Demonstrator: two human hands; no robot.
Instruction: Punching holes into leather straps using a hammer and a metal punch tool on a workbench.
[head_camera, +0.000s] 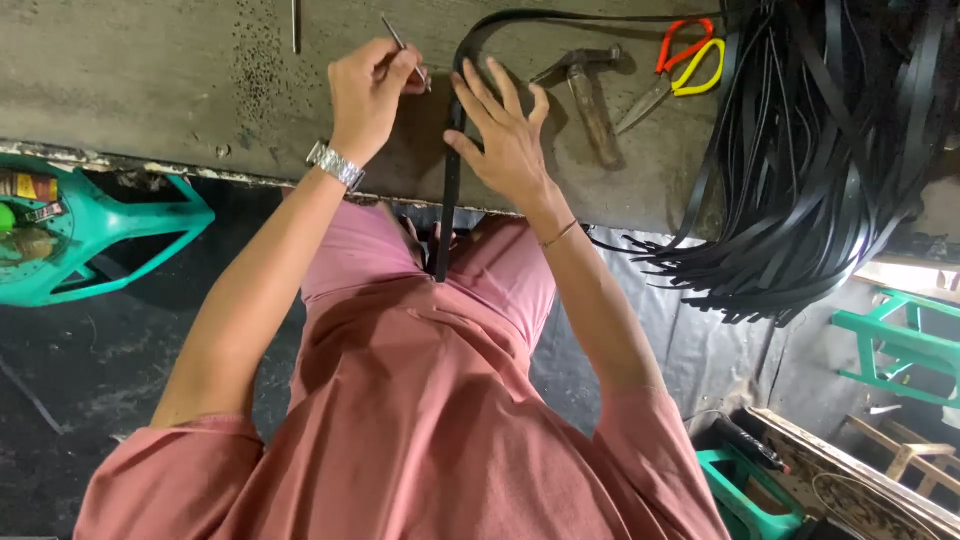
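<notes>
Scuffed workbench (150, 80) carries a hammer (590, 100) and scissors (685, 65); left hand (368, 95) pinches a thin metal tool (400, 45); right hand (505, 135) presses flat, fingers spread, on a black strap (450, 190) draped over the edge; it looks limp, light, best held flat near the bench.

We pinch a thin metal tool (405, 52) with our left hand (368, 95); our right hand (505, 140) presses the black strap (450, 190) onto the tabletop (150, 90).
</notes>
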